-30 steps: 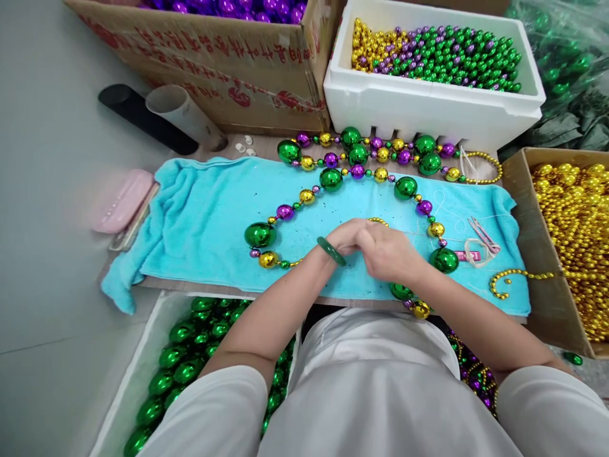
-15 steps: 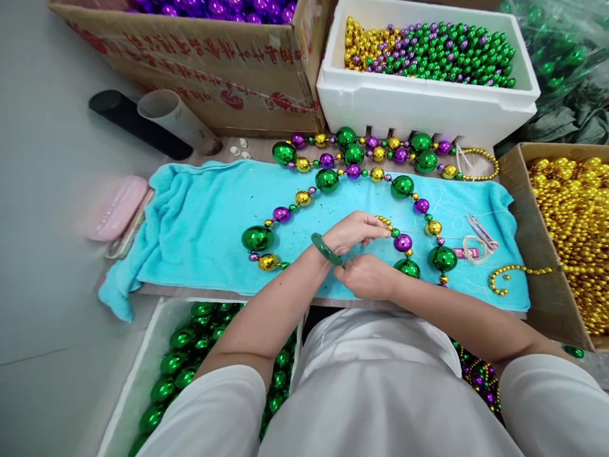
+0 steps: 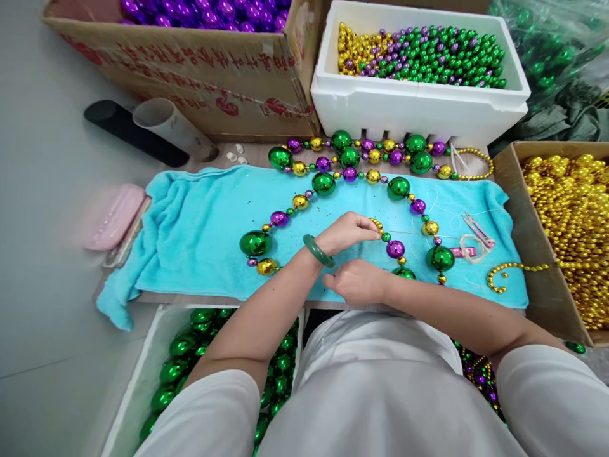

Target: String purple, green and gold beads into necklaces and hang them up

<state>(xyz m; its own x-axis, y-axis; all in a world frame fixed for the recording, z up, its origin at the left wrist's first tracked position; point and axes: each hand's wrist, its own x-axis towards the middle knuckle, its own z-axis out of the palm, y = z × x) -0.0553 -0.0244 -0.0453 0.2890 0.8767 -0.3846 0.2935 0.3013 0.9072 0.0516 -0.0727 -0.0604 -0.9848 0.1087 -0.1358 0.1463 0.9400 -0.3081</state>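
A long bead garland (image 3: 323, 183) of green, purple and gold shiny beads loops across a turquoise towel (image 3: 195, 228). My left hand (image 3: 349, 232), with a green bangle at its wrist, pinches the garland's end beside small gold beads and a green bead. Below it, my right hand (image 3: 359, 282) is closed with the knuckles up; whatever its fingers hold is hidden. A thin needle or stiff thread (image 3: 419, 233) runs right from near the left fingertips. Pink thread snips (image 3: 478, 230) and a small coil of clear line (image 3: 471, 249) lie on the towel's right side.
Behind the towel lie finished-looking bead strands (image 3: 349, 157), a white foam box (image 3: 419, 105) of small beads and a cardboard box (image 3: 214, 76) of purple beads. A carton (image 3: 547, 254) of gold beads stands right. Green balls (image 3: 183, 346) fill a bin below left.
The view has shifted slightly. Both hands have moved a little left, and the garland's near end with its purple bead has shifted left and towards me.
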